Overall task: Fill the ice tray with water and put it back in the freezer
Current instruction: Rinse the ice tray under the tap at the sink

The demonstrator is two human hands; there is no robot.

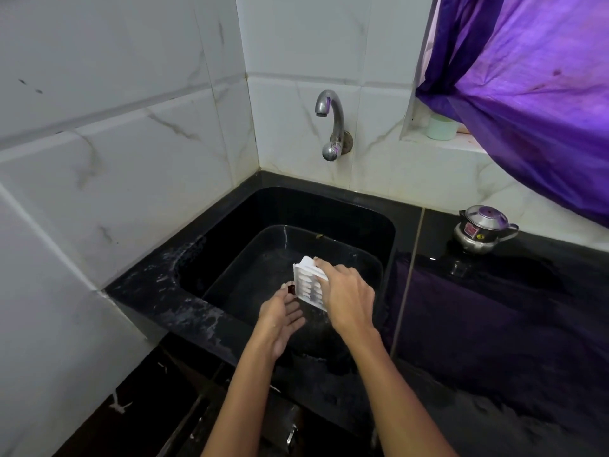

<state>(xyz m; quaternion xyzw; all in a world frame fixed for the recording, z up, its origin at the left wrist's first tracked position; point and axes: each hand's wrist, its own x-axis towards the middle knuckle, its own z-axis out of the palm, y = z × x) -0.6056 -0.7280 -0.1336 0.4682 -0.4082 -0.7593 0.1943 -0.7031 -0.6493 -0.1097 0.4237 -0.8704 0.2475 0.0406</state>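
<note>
A white ice tray (pixel 308 285) is held tilted on edge inside the black sink (pixel 379 225), its underside with the cube bumps facing me. My right hand (pixel 346 295) grips its right side from above, fingers curled over the rim. Just left of the tray my left hand (pixel 283 316) hangs with fingers straight, palm turned toward the tray, and holds nothing. The steel tap (pixel 331 123) sticks out of the tiled wall above the sink; no water runs from it.
A black tub (pixel 263 245) sits inside the sink. On the black counter to the right stands a small steel pot (pixel 481 230). A purple curtain (pixel 527 94) hangs over the upper right, with a pale green cup (pixel 441 127) on the sill. White tiled walls close in the left and back.
</note>
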